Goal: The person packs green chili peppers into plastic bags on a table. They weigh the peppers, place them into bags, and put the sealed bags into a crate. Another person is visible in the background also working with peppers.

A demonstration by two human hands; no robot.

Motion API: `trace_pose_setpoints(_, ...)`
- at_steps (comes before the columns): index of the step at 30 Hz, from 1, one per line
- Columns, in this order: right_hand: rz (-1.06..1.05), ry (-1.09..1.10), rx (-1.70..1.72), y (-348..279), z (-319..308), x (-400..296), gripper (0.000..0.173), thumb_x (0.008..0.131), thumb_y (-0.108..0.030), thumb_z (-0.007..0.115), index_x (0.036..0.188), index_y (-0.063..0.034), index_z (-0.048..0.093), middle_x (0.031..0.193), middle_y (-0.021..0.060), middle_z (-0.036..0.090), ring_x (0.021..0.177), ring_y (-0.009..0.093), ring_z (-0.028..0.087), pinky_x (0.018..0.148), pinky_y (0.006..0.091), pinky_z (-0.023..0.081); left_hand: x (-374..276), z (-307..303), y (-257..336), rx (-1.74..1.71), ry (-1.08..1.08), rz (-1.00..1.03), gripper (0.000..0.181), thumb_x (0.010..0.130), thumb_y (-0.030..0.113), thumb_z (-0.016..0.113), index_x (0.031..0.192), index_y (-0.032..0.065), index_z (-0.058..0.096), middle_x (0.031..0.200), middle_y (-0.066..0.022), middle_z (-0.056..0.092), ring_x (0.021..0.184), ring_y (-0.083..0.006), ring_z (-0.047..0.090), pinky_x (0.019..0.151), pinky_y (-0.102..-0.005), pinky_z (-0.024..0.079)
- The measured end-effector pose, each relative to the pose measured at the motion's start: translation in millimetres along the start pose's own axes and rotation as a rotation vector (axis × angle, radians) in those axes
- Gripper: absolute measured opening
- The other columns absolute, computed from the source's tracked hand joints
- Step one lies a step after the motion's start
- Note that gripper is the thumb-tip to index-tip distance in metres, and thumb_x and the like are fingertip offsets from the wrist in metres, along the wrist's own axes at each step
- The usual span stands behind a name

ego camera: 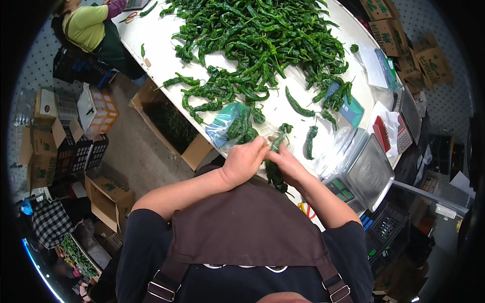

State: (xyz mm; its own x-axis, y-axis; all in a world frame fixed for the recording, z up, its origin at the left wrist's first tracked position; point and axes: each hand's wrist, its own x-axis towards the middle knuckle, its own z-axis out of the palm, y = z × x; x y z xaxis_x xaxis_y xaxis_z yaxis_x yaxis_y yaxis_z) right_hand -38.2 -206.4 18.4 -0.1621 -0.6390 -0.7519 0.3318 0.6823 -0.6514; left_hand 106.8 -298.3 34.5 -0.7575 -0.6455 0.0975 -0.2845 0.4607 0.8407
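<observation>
My left hand [244, 157] is closed at the near edge of the white table, pinching what looks like the edge of a clear plastic bag [223, 123]. The bag has a blue-green printed panel, and green peppers [242, 128] show through its film. Close beside it, my right hand [286, 161] holds a few long wrinkled green peppers [274, 174], with thumb and fingertips near my left fingers. Some clear film lies around these peppers, and the fingertips partly hide where it runs. Loose single peppers [312, 142] lie on the table just beyond my right hand.
A large heap of green peppers [265, 34] covers the far table. Right stand a digital scale [369, 172], clear bags [337, 151], a red brush [381, 133] and another printed bag [350, 108]. An open carton [197, 151] is below left. A person [89, 28] stands far left.
</observation>
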Motion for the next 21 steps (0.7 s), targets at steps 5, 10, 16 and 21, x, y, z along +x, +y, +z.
trace_pose_setpoints(5, -0.139, -0.231, -0.227, 25, -15, 44, 0.074, 0.091, -0.032, 0.060, 0.148, 0.0017, 0.026, 0.125, 0.0227, 0.055, 0.115, 0.024, 0.054, 0.094, 0.0347, 0.045, 0, 3, 1, -0.067, -0.034, 0.076, 0.011, 0.094, 0.013, 0.060, 0.094, 0.0052, 0.052, 0.070, -0.0165, 0.061, 0.065, -0.0362, 0.063, 0.055, -0.0419, 0.047)
trace_pose_setpoints(10, -0.098, -0.273, 0.199, -9, -6, 29, 0.060, 0.094, -0.023, 0.057, 0.144, 0.0031, 0.036, 0.136, 0.0172, 0.051, 0.128, 0.025, 0.046, 0.105, 0.0314, 0.036, 3, -3, 5, -0.088, -0.041, 0.082, 0.010, 0.093, 0.012, 0.061, 0.096, 0.0053, 0.054, 0.072, -0.0170, 0.061, 0.066, -0.0355, 0.064, 0.056, -0.0399, 0.048)
trace_pose_setpoints(16, -0.064, -0.207, 0.122, -26, -4, 3, 0.058, 0.098, -0.036, 0.052, 0.144, -0.0040, 0.036, 0.122, 0.0114, 0.056, 0.104, 0.017, 0.058, 0.079, 0.0289, 0.050, 7, -20, 3, -0.086, 0.077, -0.020, 0.010, 0.095, 0.014, 0.058, 0.095, 0.0052, 0.053, 0.072, -0.0173, 0.061, 0.067, -0.0371, 0.063, 0.055, -0.0418, 0.048)
trace_pose_setpoints(21, -0.873, 0.321, -0.591, -21, -7, -30, 0.047, 0.085, -0.004, 0.067, 0.129, -0.0006, 0.050, 0.114, 0.0178, 0.058, 0.085, 0.024, 0.064, 0.068, 0.0333, 0.054, 6, -34, -6, -0.163, 0.149, -0.114, 0.010, 0.096, 0.012, 0.058, 0.094, 0.0045, 0.052, 0.065, -0.0121, 0.054, 0.054, -0.0266, 0.055, 0.052, -0.0352, 0.043)
